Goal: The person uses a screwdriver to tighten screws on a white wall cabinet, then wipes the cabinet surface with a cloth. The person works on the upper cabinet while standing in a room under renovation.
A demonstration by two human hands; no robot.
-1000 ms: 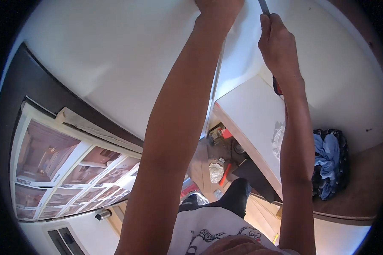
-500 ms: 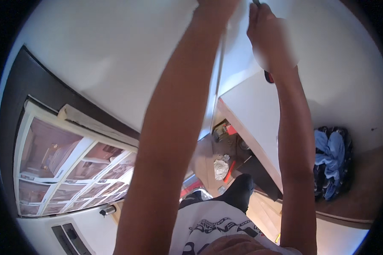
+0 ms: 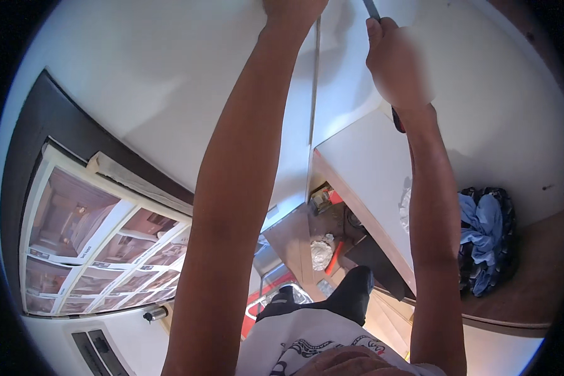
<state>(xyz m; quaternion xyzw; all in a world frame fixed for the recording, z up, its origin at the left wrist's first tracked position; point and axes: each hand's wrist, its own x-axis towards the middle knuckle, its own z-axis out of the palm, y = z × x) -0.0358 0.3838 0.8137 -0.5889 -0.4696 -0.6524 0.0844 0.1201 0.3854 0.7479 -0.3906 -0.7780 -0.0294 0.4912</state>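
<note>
My right hand (image 3: 400, 66) is raised near the top of the view, its fingers wrapped round a hand tool. A dark grey shaft (image 3: 371, 9) runs up from the fist and out past the upper edge. The black and red handle end (image 3: 398, 120) pokes out below my wrist. What sits at the tool's far tip is out of view, so its exact kind does not show. My left hand (image 3: 292, 11) reaches up against the white wall panel (image 3: 169, 69), left of the panel seam. Its fingers are cut off by the upper edge.
A framed sheet of pictures (image 3: 106, 244) covers the left side. At the right, blue clothes (image 3: 482, 219) bulge from a dark patterned bag. Down by my legs lie a white bundle (image 3: 321, 255) and an orange-red strip (image 3: 334, 257). A white board (image 3: 363, 163) slants between.
My left hand and forearm have shifted left. The right hand has come slightly lower in the view, and more of the tool's shaft shows above it.
</note>
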